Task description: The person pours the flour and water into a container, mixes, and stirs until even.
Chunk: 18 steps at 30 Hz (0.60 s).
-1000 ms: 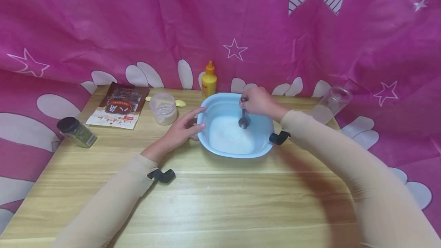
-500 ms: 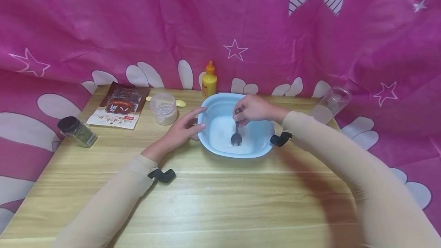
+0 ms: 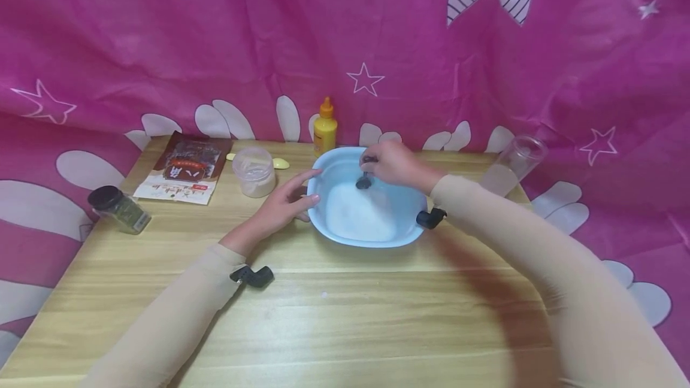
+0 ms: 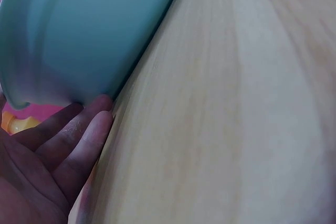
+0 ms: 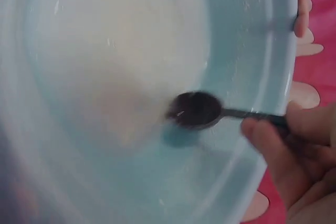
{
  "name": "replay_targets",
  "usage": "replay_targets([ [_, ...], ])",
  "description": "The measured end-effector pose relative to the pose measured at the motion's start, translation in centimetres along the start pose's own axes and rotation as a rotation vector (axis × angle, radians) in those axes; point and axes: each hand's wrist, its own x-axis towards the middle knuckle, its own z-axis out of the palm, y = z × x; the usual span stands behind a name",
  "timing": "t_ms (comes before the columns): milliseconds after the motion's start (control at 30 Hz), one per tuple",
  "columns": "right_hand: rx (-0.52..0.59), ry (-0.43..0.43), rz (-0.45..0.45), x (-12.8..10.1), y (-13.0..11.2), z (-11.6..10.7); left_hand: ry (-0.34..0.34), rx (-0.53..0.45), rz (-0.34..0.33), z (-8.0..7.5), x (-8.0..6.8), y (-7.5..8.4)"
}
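A light blue basin (image 3: 334, 237) stands on the table with a cloudy whitish layer in its bottom. At its left side my left hand (image 3: 280, 203) holds it, thumb at the rim; in the left wrist view the other fingers (image 4: 79, 142) lie against the outer wall. My right hand (image 3: 396, 163) reaches over the back right rim and pinches the handle of a small dark spoon (image 3: 364, 182). In the right wrist view the spoon's round bowl (image 5: 197, 109) is above or at the whitish contents, slightly blurred; whether it touches them I cannot tell.
Left of the basin stand an open clear jar of white powder (image 3: 254, 175), a yellow spoon (image 3: 280, 163), a brown and white packet (image 3: 185, 166) and a black-lidded jar (image 3: 120, 208). A yellow bottle (image 3: 325, 130) is behind; a clear cylinder (image 3: 512, 166) stands right.
The spoon in my right hand has moved from right of the basin's middle towards its front, then back and left towards the far wall. My left hand has stayed at the basin.
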Motion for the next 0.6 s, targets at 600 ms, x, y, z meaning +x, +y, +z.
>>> replay_targets([
  [600,0.32,-0.221,-0.037,-0.8,0.0,0.3,0.0,0.015,-0.01,0.0,0.2,-0.1],
])
